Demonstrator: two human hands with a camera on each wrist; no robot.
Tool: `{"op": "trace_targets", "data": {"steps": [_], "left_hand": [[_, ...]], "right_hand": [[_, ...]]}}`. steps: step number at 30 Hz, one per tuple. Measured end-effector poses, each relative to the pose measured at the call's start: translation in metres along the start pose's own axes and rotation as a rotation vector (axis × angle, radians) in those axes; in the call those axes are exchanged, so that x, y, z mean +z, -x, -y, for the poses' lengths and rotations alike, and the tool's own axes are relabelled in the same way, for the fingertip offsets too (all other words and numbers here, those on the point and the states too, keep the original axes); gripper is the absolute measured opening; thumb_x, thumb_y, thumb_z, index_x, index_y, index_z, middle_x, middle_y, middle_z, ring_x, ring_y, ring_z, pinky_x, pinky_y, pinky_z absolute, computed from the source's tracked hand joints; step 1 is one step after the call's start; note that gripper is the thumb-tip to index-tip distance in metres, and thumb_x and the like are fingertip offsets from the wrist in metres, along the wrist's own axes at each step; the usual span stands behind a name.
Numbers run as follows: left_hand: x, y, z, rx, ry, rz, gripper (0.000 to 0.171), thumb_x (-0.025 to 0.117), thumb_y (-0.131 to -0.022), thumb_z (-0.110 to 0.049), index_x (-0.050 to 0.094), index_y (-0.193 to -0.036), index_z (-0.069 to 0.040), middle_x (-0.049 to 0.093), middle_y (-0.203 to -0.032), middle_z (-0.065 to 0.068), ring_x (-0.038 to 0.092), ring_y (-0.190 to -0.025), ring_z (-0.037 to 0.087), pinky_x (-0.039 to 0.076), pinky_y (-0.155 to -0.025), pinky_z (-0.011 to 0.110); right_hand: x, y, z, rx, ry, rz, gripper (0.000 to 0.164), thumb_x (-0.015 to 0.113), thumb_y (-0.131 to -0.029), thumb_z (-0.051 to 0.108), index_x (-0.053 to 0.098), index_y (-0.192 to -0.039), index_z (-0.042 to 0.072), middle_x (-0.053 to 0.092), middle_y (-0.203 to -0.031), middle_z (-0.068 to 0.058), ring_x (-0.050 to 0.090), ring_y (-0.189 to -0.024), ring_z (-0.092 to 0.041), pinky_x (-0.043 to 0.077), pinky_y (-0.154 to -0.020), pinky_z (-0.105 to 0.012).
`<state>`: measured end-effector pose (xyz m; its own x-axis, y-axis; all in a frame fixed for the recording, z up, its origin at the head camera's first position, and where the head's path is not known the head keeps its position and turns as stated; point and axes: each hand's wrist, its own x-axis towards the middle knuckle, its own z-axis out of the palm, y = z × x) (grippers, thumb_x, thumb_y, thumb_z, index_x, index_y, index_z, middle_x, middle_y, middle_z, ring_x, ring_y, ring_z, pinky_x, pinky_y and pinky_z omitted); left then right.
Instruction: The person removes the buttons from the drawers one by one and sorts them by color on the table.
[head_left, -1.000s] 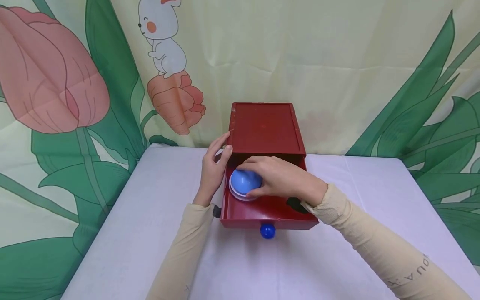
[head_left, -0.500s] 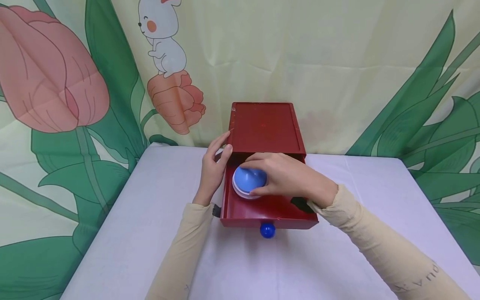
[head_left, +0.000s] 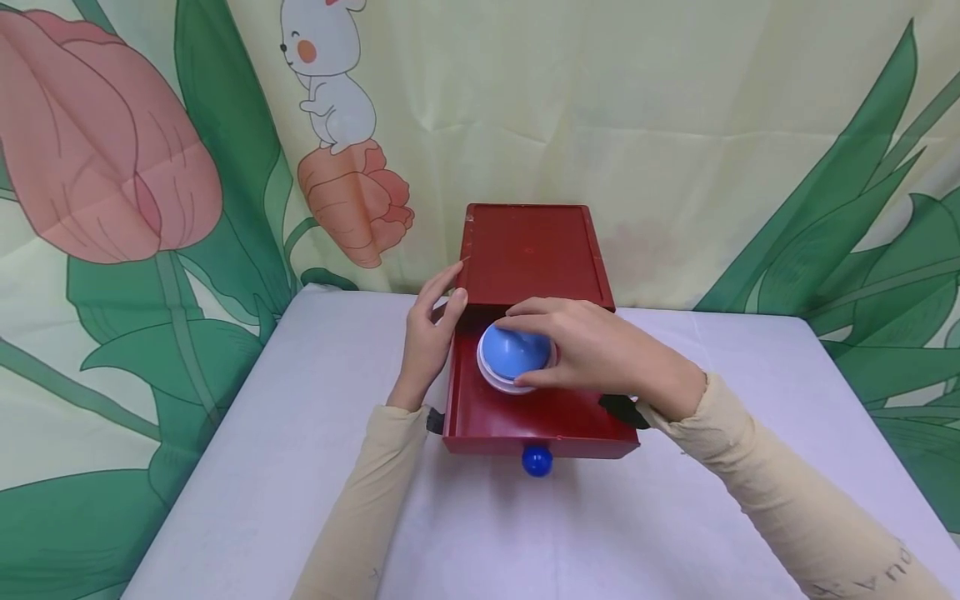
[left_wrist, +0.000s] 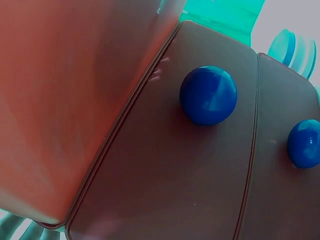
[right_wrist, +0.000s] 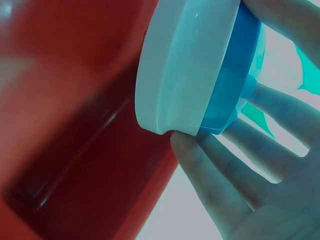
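Observation:
My right hand (head_left: 596, 346) grips a round white container with a glossy blue top (head_left: 514, 350), thumb on the near side and fingers on the far side. It is over the pulled-out red drawer (head_left: 480, 423), tilted in the right wrist view, where fingertips (right_wrist: 186, 145) meet its white rim. My left hand (head_left: 427, 346) has its fingers extended along the left side of the red cabinet (head_left: 528, 254), near the top edge. A blue knob (head_left: 537, 461) sits on the drawer's front. The left wrist view shows two dark red drawer fronts, each with a blue knob (left_wrist: 208, 95).
A white cloth (head_left: 300, 467) covers the table under the cabinet. Behind stands a curtain (head_left: 652, 167) printed with flowers, leaves and a rabbit. Dark straps (head_left: 622, 410) show at the wrists, close to the drawer's sides.
My right hand has moved the container rightward and slightly away, from the drawer's left side toward its middle. My left hand, the drawer and the cabinet have stayed in place.

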<state>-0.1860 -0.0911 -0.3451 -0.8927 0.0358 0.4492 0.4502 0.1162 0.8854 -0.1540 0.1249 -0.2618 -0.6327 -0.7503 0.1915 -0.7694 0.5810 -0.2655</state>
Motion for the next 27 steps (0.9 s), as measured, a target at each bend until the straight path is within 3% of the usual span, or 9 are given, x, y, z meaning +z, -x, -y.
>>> {"op": "trace_targets", "data": {"steps": [27], "left_hand": [[0.002,0.001,-0.002,-0.001,0.001,-0.006,0.046,0.052,-0.101,-0.013,0.048,-0.145,-0.001,0.046,-0.148,0.016,0.049,-0.127,0.028,0.045,-0.107,0.048]], "right_hand": [[-0.024,0.03,-0.005,0.029,-0.021,-0.076,0.066,0.089,-0.074,0.026,0.064,-0.133,0.011,0.058,-0.136,-0.008,0.058,-0.121,-0.03,0.058,-0.085,-0.043]]}}
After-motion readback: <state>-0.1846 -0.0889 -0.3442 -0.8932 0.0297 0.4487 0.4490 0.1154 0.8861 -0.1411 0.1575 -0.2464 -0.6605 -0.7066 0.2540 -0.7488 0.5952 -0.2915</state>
